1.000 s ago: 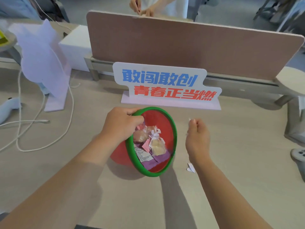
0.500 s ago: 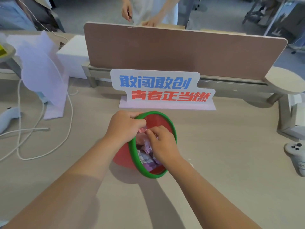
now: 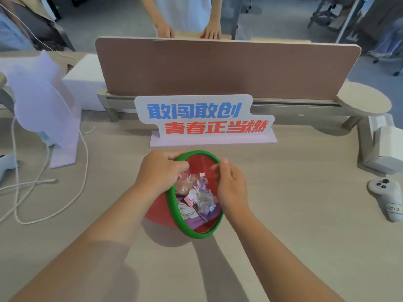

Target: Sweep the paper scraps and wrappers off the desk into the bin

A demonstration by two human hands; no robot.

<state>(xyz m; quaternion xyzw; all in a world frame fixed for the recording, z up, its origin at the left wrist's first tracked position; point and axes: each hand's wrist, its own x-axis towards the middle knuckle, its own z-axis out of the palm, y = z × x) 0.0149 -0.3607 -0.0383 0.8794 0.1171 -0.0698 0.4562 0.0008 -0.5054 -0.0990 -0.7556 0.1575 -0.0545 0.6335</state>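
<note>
A red bin with a green rim point(image 3: 192, 234) stands tilted toward me on the desk. My left hand point(image 3: 161, 171) grips its upper left rim. Inside lie paper scraps and wrappers point(image 3: 201, 192): crumpled lilac paper, a wrapped brown sweet, a purple packet. My right hand point(image 3: 232, 188) hovers at the bin's right rim, fingers loosely apart, nothing visible in them. I see no loose scraps on the desk; my right forearm hides part of it.
A standing slogan sign point(image 3: 205, 118) is just behind the bin, before a brown divider point(image 3: 226, 68). Left: white cable point(image 3: 43, 192) and a lilac stand point(image 3: 43, 101). Right: white controller point(image 3: 388, 199) and a box point(image 3: 390, 149). Another person's hands point(image 3: 209, 32) rest behind the divider.
My right hand went from right of the bin into its mouth, then drew back to the right rim. More lilac paper lies on the pile. My left hand kept its grip.
</note>
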